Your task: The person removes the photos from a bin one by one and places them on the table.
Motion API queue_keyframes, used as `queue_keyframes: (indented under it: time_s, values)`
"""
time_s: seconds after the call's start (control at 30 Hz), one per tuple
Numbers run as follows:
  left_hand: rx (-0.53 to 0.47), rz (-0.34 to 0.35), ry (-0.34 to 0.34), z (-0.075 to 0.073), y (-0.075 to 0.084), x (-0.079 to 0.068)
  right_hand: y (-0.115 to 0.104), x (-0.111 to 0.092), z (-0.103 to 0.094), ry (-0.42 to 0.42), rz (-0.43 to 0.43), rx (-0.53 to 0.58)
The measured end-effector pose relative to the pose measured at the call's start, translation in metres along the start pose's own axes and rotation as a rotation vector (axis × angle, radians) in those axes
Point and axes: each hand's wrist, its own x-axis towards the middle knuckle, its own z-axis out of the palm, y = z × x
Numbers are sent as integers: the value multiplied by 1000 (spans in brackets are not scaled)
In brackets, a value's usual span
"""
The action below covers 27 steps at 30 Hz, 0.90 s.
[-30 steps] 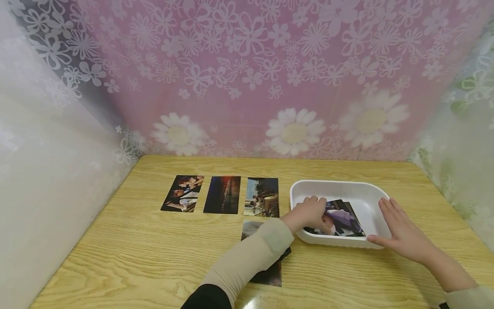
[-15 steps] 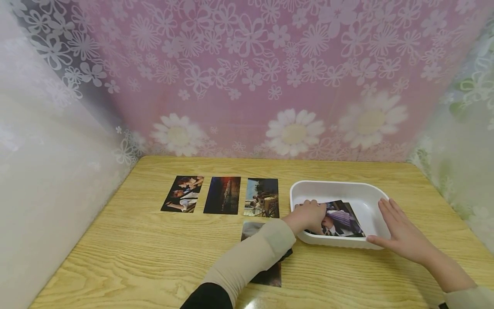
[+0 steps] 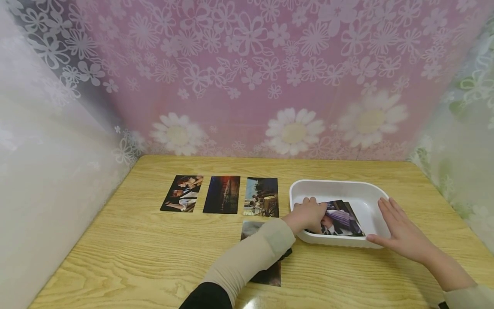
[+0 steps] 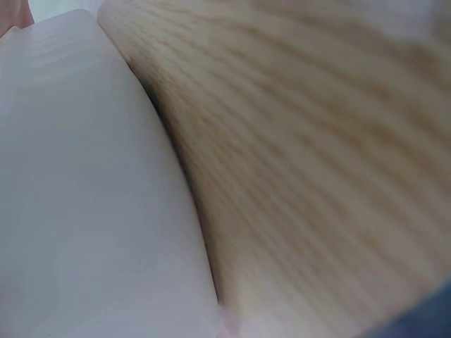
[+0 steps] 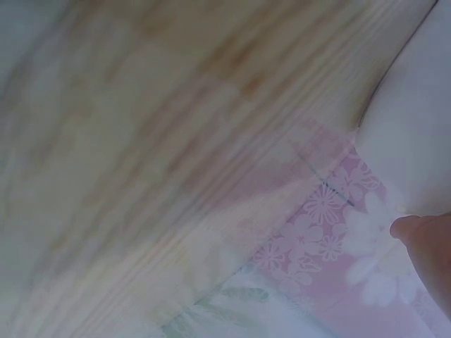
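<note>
Photos [image 3: 342, 219], overlapping, top one purple-striped

Desk [image 3: 127, 253], light wood grain, rounded back corners. Pink backdrop [image 3: 235, 116] behind the back edge, white flower outlines up top. Three big white daisies printed low on it: left daisy [image 3: 179, 134] near the back-left corner, middle daisy [image 3: 295, 131] past mid-edge, right daisy [image 3: 372, 119] toward the back-right corner, blurrier. Whitish panel [image 3: 58, 184] along left edge; pale panel [image 3: 463, 171], green leaf print, along right edge. Glare spot [image 3: 251, 303] at the bottom of the head view.
</note>
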Motion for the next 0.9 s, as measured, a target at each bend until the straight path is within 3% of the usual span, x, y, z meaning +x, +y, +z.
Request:
queue_keyframes:
  time_s: [0.33,0.63,0.9]
  values:
    - [-11,-16,58,3,-1,2,1,-1,1,16,-8,-6]
    - [-53,-6,223,5,-3,7,1,-1,2,14,-1,7]
    - [-70,-18,330,-1,-2,4,1,-1,2,11,6,10]
